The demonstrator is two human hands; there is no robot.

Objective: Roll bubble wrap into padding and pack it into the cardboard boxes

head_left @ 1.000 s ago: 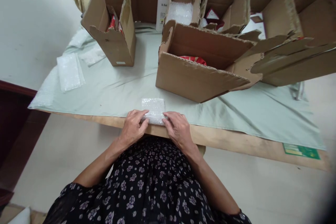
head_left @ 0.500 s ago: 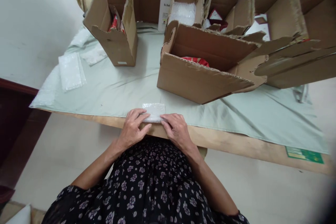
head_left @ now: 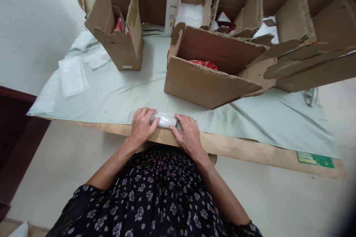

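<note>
A small roll of bubble wrap (head_left: 164, 120) lies near the front edge of the cloth-covered table (head_left: 116, 92). My left hand (head_left: 141, 126) grips its left end, thumb at the front and fingers behind. At the right end my right hand (head_left: 187, 130) holds it the same way, fingers curved around the end. Whether anything is inside the wrap cannot be seen. Flat folded sheets of bubble wrap (head_left: 73, 76) rest at the table's left side.
A large open cardboard box (head_left: 205, 87) with something red inside stands beyond my right hand. Another open box (head_left: 126, 52) is at the back left. A green-capped bottle (head_left: 171, 7) and several more boxes line the back. A green card (head_left: 315, 159) lies front right.
The flat bubble wrap piece between my hands is now rolled into a rounder shape. My fingers have moved forward around its ends. The view has shifted slightly.
</note>
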